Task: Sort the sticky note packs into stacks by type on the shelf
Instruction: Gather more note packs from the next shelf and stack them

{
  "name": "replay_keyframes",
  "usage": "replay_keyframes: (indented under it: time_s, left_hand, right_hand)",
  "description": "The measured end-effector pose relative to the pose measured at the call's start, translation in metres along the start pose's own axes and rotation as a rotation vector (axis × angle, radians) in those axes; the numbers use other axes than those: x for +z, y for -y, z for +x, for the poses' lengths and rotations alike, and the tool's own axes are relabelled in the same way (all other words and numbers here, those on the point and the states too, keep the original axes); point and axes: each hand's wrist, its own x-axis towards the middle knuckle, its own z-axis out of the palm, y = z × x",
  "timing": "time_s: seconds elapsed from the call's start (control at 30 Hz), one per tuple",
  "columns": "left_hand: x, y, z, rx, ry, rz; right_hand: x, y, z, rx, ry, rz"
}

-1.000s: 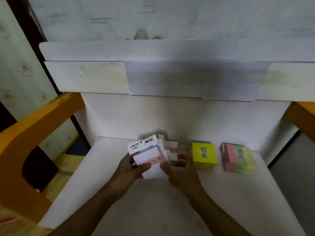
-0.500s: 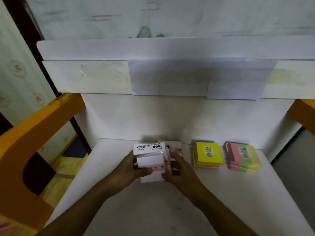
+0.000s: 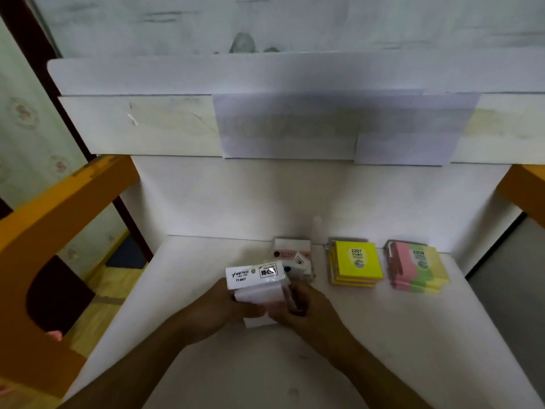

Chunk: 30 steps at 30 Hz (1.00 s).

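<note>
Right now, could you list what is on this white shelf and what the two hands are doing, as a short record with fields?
surface: white shelf
held: white-labelled packs of sticky notes, gripped by both hands
left hand: on the packs' left side
right hand: on their right side
behind hands: small pile of white and pink packs
middle stack: plain yellow packs
right stack: pink, green and yellow packs
</note>
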Motion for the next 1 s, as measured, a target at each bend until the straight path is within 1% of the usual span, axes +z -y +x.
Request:
replay_keyframes:
  time_s: [0.07,0.13,0.2,0.3,0.43,0.57,0.77,0.87,1.0]
  left_hand:
    - [0.003,0.001,0.001,0.013,-0.008,0.014]
    - [0.006,0.004,0.004,0.020,-0.035,0.010]
    - [0.008,0.007,0.008,0.012,-0.076,0.007]
    - [0.010,0.012,0.013,0.010,-0.090,0.021]
    - [0.006,0.017,0.016,0.017,-0.094,0.058]
    - [0.007,0.015,0.016,0.044,-0.065,0.119]
    - [0.013,0.011,0.016,0.100,-0.034,0.210]
    - [0.012,0.012,0.014,0.103,-0.002,0.196]
    - [0.009,0.014,0.013,0.111,0.012,0.167]
  right_hand:
    - [-0.001,0.004,0.000,-0.016,-0.038,-0.072]
    - [-0.001,0.004,0.001,-0.036,-0.091,-0.083]
    - [0.000,0.002,0.000,-0.040,-0.125,-0.033]
    - [0.000,0.001,-0.003,-0.036,-0.158,0.094]
    - [-0.005,0.005,-0.003,-0.075,-0.118,0.174]
    - [-0.011,0.009,-0.005,-0.067,-0.089,0.246]
    - [-0.015,0.008,-0.007,-0.003,-0.190,0.359]
    - [-0.017,0.009,-0.009,-0.025,-0.185,0.333]
    - [-0.018,0.010,-0.008,-0.075,-0.134,0.261]
